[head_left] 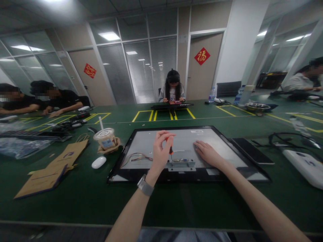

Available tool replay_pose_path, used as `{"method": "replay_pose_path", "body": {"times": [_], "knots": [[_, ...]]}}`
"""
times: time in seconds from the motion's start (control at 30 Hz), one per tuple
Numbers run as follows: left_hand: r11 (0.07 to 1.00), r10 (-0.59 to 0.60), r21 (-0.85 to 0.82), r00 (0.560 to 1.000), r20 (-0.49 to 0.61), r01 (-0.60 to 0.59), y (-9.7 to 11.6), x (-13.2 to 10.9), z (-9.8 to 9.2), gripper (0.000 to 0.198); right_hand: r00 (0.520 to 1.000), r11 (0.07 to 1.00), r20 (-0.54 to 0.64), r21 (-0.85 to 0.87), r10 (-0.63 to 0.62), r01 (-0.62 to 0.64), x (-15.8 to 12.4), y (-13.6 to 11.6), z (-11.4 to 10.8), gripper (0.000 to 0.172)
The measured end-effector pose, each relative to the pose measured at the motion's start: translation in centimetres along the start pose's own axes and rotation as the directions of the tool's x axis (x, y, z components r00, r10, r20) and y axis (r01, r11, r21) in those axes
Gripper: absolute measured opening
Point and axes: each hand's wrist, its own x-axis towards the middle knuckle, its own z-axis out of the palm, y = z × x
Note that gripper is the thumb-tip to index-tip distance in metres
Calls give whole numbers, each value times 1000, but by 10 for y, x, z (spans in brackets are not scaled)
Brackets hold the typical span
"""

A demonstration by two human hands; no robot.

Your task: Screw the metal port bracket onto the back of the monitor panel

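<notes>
A large flat display panel lies face down on the green table, its pale metal back up inside a black frame. My left hand, with a watch at the wrist, is closed on a screwdriver with an orange and black handle. The screwdriver stands nearly upright, its tip at a metal bracket with connectors along the panel's near side. My right hand rests flat on the metal back, fingers stretched out. Thin coloured wires lie on the panel left of my left hand.
Left of the panel are a drink cup with a straw, a white earphone case or mouse and a brown paper bag. To the right lie a black phone-like slab and a white device. Other people sit around the table.
</notes>
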Motion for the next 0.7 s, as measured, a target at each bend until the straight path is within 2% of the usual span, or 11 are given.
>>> {"method": "replay_pose_path", "body": {"times": [0.07, 0.17, 0.23, 0.33, 0.4, 0.47, 0.6, 0.7], "knots": [[998, -35, -58, 998, 54, 38, 0, -1, 1, 28, 1000, 1000, 6, -6, 6, -6, 0, 0, 1, 46], [988, -94, -115, 990, 106, 106, 1, -4, 3, 28, 1000, 1000, 6, -18, 14, -14, 1, 0, 1, 46], [993, -79, -80, 993, 83, 86, 0, -5, 4, 23, 1000, 1000, 3, -20, 12, -12, 1, 0, 1, 46], [999, 14, 39, 1000, -13, -13, 0, -5, 5, 10, 1000, 1000, 10, -22, 7, -7, 0, -1, 0, 47], [994, 49, 98, 997, -61, -43, 1, -4, 4, 9, 1000, 1000, 14, -23, 6, -6, 0, -2, 0, 47], [993, 54, 107, 996, -65, -47, 3, -3, 2, 14, 1000, 1000, 6, -17, 5, -5, 0, -2, 0, 47], [999, 29, 17, 1000, -3, -29, 5, -3, 0, 31, 1000, 1000, -4, -22, 11, -11, 0, -2, 0, 47], [1000, -7, 4, 1000, 14, 7, 5, -4, 1, 25, 1000, 1000, 3, -29, 9, -9, 0, -2, 0, 48]]}}
